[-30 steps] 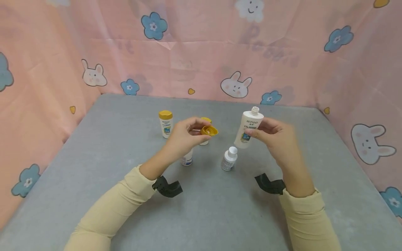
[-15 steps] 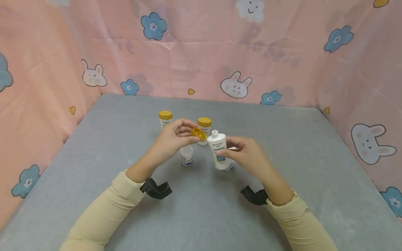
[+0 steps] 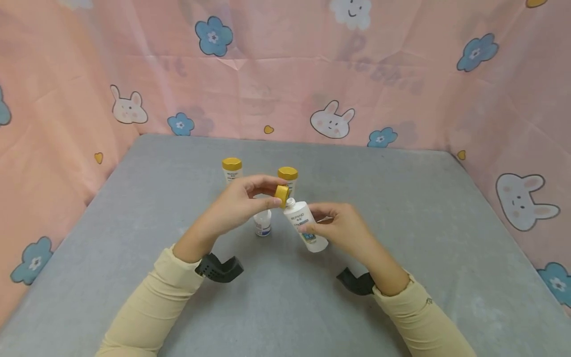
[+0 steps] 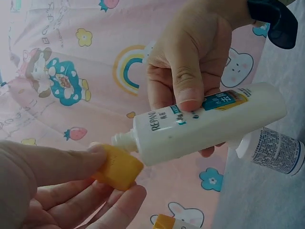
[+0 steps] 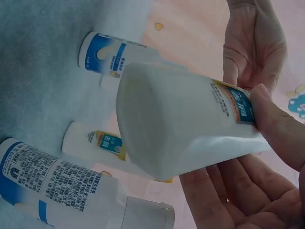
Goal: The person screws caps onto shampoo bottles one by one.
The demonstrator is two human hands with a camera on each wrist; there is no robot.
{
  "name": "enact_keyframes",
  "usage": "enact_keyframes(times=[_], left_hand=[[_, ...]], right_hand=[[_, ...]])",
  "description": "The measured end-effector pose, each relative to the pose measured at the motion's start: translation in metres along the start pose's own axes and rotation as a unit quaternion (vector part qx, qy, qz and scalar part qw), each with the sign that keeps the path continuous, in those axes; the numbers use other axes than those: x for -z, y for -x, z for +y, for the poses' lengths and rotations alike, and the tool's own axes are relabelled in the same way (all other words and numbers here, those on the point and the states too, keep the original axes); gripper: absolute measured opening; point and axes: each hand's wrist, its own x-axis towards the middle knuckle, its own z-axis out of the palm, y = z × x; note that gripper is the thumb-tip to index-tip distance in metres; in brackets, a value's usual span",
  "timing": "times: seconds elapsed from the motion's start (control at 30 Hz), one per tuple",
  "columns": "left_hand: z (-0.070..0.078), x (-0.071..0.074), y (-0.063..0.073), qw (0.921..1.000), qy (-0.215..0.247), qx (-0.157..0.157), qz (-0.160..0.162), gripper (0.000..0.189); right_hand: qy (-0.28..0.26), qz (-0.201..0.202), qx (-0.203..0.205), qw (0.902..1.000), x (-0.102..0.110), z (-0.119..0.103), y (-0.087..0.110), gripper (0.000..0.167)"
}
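My left hand [image 3: 236,204] pinches a yellow cap [image 3: 282,195] between thumb and fingers. In my right hand [image 3: 341,227] is a white shampoo bottle [image 3: 304,228], gripped round its sides and tilted so its uncapped neck leans left. The bare neck is right beside the cap; in the left wrist view the cap [image 4: 121,168] overlaps the edge of the neck [image 4: 125,141]. Seen from the right wrist, the bottle's base [image 5: 145,124] faces the camera, with the left hand [image 5: 255,50] beyond it.
Two yellow-capped bottles stand behind the hands, one at left [image 3: 232,166], one nearer the middle [image 3: 287,173]. A small white bottle [image 3: 263,224] stands below the left hand. Another white bottle [image 5: 62,186] shows close up in the right wrist view. A pink printed cloth [image 3: 267,74] surrounds the grey table [image 3: 276,312].
My right hand has moved left and down, bringing the bottle from the right to the cap and tilting it. The left hand has shifted slightly left and turned the cap toward the neck.
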Motion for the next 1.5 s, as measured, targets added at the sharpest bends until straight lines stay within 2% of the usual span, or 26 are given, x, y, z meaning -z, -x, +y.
enact_keyframes(times=[0.2,0.43,0.63,0.87,1.13,1.23,1.37,1.5], left_hand=[[0.0028,-0.0018,0.0012,0.9995,-0.029,0.0,-0.006,0.028],[0.0013,-0.0039,-0.0001,0.9982,-0.057,0.007,-0.018,0.027],[0.0005,-0.0045,0.0014,0.996,-0.088,-0.002,-0.019,0.028],[0.0057,-0.0066,0.0047,0.9923,-0.117,0.025,-0.032,0.03],[0.0046,-0.0044,0.0068,0.9906,-0.114,-0.038,-0.065,0.031],[0.0053,-0.0029,0.0079,0.9909,-0.099,-0.052,-0.075,0.037],[0.0056,-0.0022,0.0084,0.9945,-0.066,-0.058,-0.056,0.046],[0.0049,-0.0029,0.0082,0.9955,-0.065,-0.06,-0.033,0.034]], right_hand=[[0.014,-0.011,-0.001,0.9998,-0.0004,-0.001,0.0001,0.033],[0.023,-0.028,0.015,0.9992,-0.0002,0.0007,-0.0002,0.031],[0.027,-0.044,0.02,0.9985,-0.002,0.0016,-0.0006,0.031],[0.023,-0.065,0.036,0.9969,0.0001,0.0007,-0.0001,0.031],[0.022,-0.078,0.044,0.9957,0.0024,0.0041,-0.0002,0.032],[0.02,-0.08,0.045,0.9955,0.0028,0.004,-0.0003,0.032],[0.006,-0.081,0.04,0.9959,0.0032,0.0043,-0.0003,0.033],[-0.001,-0.085,0.038,0.9956,0.0035,0.004,-0.0002,0.032]])
